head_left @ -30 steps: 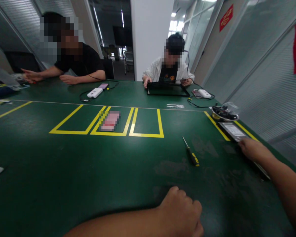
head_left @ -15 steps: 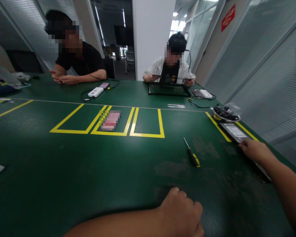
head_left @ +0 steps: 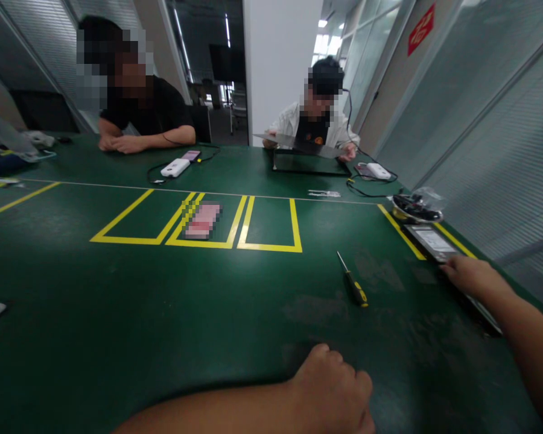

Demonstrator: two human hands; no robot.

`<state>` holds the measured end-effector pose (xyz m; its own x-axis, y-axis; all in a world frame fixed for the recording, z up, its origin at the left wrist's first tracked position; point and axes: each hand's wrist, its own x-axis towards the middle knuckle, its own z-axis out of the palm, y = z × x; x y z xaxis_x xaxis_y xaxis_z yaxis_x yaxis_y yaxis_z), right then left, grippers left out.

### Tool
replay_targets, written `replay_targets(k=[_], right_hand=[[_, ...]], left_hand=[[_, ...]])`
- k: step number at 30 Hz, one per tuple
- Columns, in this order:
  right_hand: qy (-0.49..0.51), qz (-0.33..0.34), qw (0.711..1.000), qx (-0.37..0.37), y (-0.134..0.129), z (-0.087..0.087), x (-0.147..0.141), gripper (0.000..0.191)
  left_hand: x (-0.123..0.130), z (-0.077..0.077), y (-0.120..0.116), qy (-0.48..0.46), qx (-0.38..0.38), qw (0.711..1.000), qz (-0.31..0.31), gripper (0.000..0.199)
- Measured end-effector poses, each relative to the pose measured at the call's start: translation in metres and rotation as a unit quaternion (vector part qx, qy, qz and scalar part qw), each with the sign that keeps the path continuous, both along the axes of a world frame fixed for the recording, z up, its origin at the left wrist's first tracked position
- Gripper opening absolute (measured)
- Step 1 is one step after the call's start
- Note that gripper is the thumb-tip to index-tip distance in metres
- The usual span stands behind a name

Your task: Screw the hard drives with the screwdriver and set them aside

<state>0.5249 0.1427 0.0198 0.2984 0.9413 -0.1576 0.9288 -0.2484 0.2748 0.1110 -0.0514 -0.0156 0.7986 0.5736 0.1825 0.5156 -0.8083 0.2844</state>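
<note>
My left hand [head_left: 332, 386] rests at the near edge of the green table [head_left: 163, 313], its fingers curled in; whether anything is inside them is hidden. At the right, my right hand [head_left: 475, 278] is closed on the edge of a long, flat dark panel [head_left: 434, 242] with a pale label. The panel lies along the table's right side, partly under my hand and forearm. Between my hands lies a black and yellow screwdriver [head_left: 355, 289], its shaft pointing away from me, touched by neither hand.
Beyond the panel stands a bowl of black parts [head_left: 415, 208]. Yellow tape frames [head_left: 269, 248] mark the table, one around a blurred pink item [head_left: 203, 220]. Across sit two people; one holds a dark sheet [head_left: 305, 145] over a black frame [head_left: 312, 172]. White devices [head_left: 176, 167] with cables lie there.
The person across at the right has lowered and flattened the dark sheet over the black frame. The other person's hands have come down to the table. My hands have hardly moved.
</note>
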Motion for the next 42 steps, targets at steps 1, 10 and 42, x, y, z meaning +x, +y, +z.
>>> replay_targets(k=[1,10,42], right_hand=[[0.0,0.002,1.0,-0.002,0.0,0.0,0.0,0.031],[0.0,0.013,0.999,-0.029,0.004,0.007,-0.001,0.03],[0.041,0.014,0.999,0.03,-0.067,-0.014,0.037,0.028]], left_hand=[[0.0,0.0,0.0,0.002,0.0,1.0,0.001,0.028],[0.001,-0.002,0.001,0.0,0.005,1.0,0.0,0.028],[-0.002,0.008,0.0,0.017,-0.026,0.999,-0.008,0.024]])
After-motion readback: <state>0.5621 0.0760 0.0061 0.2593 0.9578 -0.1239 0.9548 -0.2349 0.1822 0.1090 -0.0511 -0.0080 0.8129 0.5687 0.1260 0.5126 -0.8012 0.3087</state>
